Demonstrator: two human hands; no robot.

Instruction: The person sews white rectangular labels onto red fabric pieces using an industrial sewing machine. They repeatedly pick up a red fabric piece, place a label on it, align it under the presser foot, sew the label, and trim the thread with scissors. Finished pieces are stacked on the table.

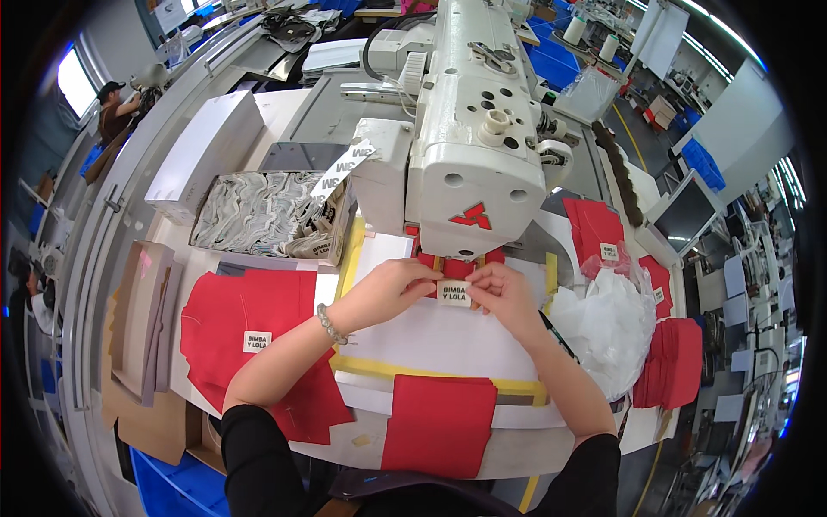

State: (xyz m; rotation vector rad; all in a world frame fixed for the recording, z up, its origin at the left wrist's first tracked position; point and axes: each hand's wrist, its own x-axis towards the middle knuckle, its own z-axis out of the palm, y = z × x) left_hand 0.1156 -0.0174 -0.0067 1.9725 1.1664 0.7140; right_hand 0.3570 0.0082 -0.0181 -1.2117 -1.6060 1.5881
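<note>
A small cream fabric label [454, 294] with dark lettering lies just in front of the white sewing machine head [474, 185]. My left hand [398, 289] pinches the label's upper left side, and a beaded bracelet circles that wrist. At the label's right edge my right hand [504, 297] has its fingertips closed. Red fabric [458, 269] shows directly behind the label, partly hidden by my fingers and the machine. Under both hands is a white work plate [431, 349] edged with yellow tape.
Red fabric pieces [233, 314] with a label lie left; a red stack [439, 426] sits at the front edge. A box of folded labels [258, 211] stands back left. White plastic bags [607, 327] and more red pieces [676, 362] lie right.
</note>
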